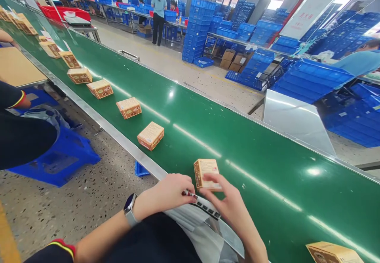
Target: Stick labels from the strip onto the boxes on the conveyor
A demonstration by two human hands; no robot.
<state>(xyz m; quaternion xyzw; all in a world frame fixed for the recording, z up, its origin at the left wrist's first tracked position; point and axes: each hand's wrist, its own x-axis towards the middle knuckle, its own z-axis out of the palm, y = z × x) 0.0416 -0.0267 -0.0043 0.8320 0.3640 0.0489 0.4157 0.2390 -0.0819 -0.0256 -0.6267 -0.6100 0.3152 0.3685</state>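
Observation:
My left hand [175,189], with a watch on the wrist, pinches one end of a dark strip with light-edged squares [208,208] over the belt's near edge. Behind the strip, my right hand [224,193] reaches over a small tan and brown box [210,168] on the green belt. Its thumb and fingers are apart around the box's near part; whether they touch it is unclear. Clear and whitish plastic [204,237] lies below the strip, against my dark clothing.
More boxes [151,135] line the green conveyor [237,136] toward the far left, and one [334,253] is at lower right. A metal rail [118,136] edges the belt. Another person's dark sleeve [23,140] and a blue crate [68,156] are at left.

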